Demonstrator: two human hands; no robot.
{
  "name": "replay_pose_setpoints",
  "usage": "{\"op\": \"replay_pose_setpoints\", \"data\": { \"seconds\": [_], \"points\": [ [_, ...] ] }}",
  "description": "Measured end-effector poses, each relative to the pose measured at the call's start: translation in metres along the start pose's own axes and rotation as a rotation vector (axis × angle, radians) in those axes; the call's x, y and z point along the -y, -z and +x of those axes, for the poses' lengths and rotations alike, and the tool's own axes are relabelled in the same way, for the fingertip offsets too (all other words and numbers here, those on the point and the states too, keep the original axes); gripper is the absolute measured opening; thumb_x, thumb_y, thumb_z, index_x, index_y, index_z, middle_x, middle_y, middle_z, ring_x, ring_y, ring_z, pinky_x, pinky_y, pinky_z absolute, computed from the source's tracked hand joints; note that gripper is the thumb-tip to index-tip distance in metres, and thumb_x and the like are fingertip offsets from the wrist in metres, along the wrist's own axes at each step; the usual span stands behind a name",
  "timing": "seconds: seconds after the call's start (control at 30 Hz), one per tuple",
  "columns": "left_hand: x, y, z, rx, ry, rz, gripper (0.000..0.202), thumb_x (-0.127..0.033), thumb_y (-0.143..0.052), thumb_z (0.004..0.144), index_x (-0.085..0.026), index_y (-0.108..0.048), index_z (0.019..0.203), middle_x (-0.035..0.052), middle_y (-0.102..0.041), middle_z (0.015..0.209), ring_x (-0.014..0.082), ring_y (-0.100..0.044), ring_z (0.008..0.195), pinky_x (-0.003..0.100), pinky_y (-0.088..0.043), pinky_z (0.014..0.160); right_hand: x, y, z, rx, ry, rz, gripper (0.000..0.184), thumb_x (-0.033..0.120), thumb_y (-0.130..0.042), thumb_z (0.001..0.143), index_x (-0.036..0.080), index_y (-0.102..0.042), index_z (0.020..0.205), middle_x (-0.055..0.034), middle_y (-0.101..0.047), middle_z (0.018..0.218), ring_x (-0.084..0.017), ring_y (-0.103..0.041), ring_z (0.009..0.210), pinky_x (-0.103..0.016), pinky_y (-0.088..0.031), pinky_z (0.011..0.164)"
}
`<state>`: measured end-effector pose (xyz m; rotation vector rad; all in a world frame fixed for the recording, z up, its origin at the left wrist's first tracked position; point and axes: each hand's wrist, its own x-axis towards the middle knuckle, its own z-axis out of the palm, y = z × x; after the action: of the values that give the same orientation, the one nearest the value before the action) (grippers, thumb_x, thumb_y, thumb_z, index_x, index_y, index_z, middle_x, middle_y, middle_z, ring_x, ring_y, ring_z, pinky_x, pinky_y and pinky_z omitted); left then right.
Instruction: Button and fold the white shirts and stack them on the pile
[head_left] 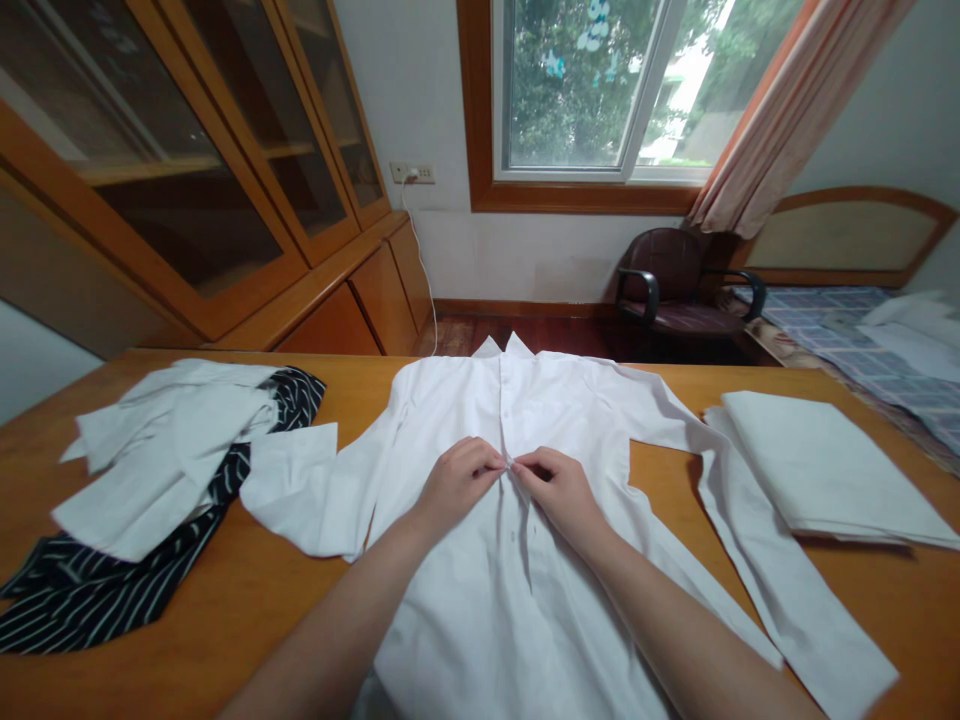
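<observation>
A white long-sleeved shirt [457, 400] lies front up on the wooden table, its collar toward the far edge and its sleeves spread to both sides. My left hand [463, 475] pinches the front placket at mid-chest from the left. From the right, my right hand [561, 490] pinches the same spot, fingertips nearly touching the left ones. The small button or buttonhole between the fingers is hidden. Above my hands the placket looks closed; below them the front edges are parted a little and the cloth is creased.
On the table [247, 640], a crumpled white garment [165, 430] rests on black striped cloth [112, 590] at left. Folded white fabric [840, 460] lies at right, beside the shirt's sleeve. Beyond stand a glass-door cabinet [300, 250], a brown armchair [671, 280] and a bed [862, 330].
</observation>
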<state>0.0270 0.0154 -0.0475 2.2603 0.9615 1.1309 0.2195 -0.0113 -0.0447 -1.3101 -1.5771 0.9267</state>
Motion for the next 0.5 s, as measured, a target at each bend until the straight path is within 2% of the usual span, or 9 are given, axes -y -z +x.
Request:
{"op": "replay_pose_setpoints", "data": {
  "seconds": [0.37,0.5],
  "points": [
    [0.0001,0.0003,0.001,-0.013,-0.043,0.075,0.017,-0.017,-0.063,0.093,-0.02,-0.06,0.076,0.0013,-0.067,0.078,0.0161,-0.059,0.075,0.031,-0.046,0.072,0.0011,0.0002,0.0005,0.034,0.004,0.025,0.017,0.029,-0.064,0.086,0.02,-0.078,0.083,-0.0036,-0.074,0.077,-0.018,-0.065,0.072,-0.027,-0.047,0.067],
    [-0.0007,0.0018,0.0016,0.009,-0.035,0.108,0.02,-0.019,-0.06,0.095,-0.02,-0.059,0.075,0.001,-0.065,0.076,0.0159,-0.058,0.074,0.031,-0.045,0.073,0.0037,0.0021,-0.0001,0.082,-0.001,0.018,0.03,0.033,-0.057,0.092,0.02,-0.074,0.071,-0.0017,-0.07,0.068,-0.017,-0.063,0.066,-0.027,-0.046,0.066]
  ]
}}
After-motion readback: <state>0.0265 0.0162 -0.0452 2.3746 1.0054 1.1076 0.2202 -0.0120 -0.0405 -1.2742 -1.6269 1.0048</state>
